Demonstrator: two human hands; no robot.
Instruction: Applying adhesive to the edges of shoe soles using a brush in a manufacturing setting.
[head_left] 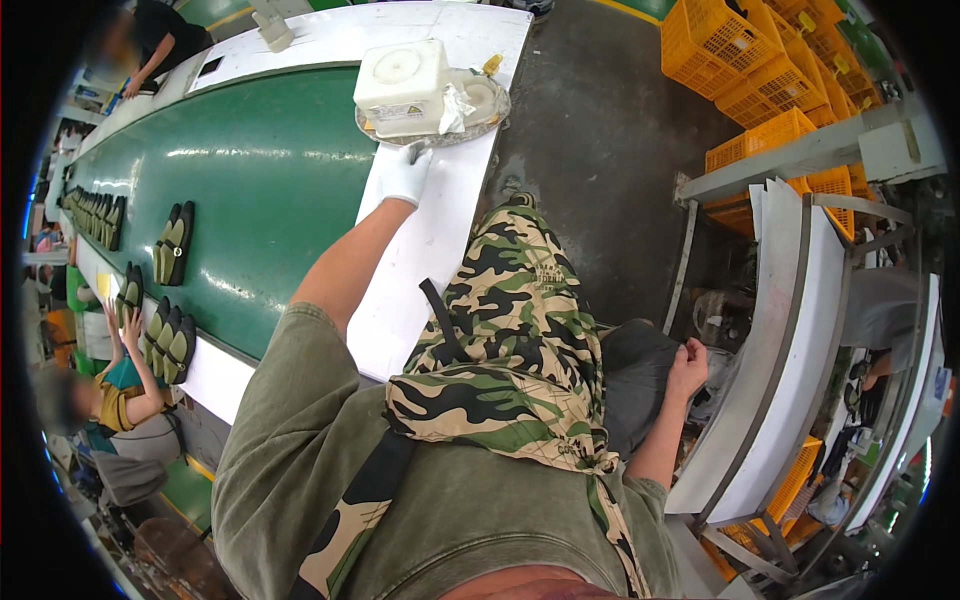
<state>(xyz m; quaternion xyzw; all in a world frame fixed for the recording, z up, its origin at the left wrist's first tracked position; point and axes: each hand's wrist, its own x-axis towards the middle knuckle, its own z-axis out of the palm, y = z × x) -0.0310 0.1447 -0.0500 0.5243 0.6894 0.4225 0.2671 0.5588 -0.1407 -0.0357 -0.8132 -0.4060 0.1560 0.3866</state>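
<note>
White container (405,85): on the tray (487,123)
Left hand (404,175): gloved, at the tray's near edge, fingers partly curled, hold unclear
Right hand (687,369): bare, well apart from the tray, half-curled, hold unclear

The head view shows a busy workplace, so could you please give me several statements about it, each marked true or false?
1. The left hand is gloved in white. True.
2. The right hand is gloved too. False: the right hand is bare.
3. The white container stands between the hands. False: the white container is beyond the left hand.
4. Olive sandals lie on the green surface. True.
5. The orange crates are at the lower left. False: the orange crates are at the upper right.
6. The apron is camouflage-patterned. True.
</note>
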